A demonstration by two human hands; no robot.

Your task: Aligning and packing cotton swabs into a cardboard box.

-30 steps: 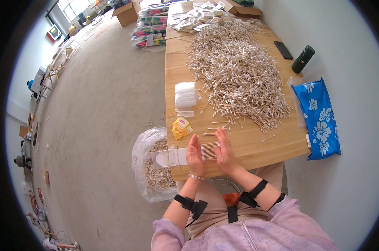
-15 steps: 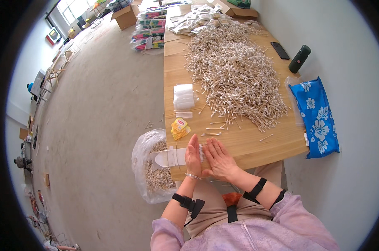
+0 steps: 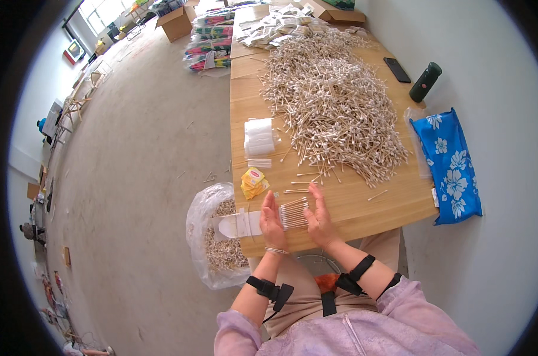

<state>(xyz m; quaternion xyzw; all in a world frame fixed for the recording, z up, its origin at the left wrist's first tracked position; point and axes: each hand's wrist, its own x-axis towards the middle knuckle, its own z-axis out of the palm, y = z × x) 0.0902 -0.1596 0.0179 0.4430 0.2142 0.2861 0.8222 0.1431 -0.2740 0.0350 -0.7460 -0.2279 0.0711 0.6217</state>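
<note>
A neat row of wooden cotton swabs (image 3: 294, 215) lies on the table between my two hands. My left hand (image 3: 272, 226) stands on edge at the row's left end, fingers stretched and close together. At the right end, my right hand (image 3: 320, 222) is held upright with extended fingers, its palm side against or very near the swab tips. A flat whitish strip with a rounded end (image 3: 233, 226) reaches from beside my left hand past the table's left edge. Beyond the hands lie a few loose swabs and yellow printed packets (image 3: 253, 185).
A big heap of swabs (image 3: 334, 101) covers the far table (image 3: 251, 89). Clear plastic bags (image 3: 259, 136) lie at left. On the right are a phone (image 3: 397, 70), a dark green bottle (image 3: 425, 83) and a blue floral pack (image 3: 448, 166). A swab-filled plastic bag (image 3: 199, 237) sits below the left edge.
My right hand has lifted from lying flat over the swabs to standing on edge at their right end. The swab row now shows between the hands. My left hand has barely moved.
</note>
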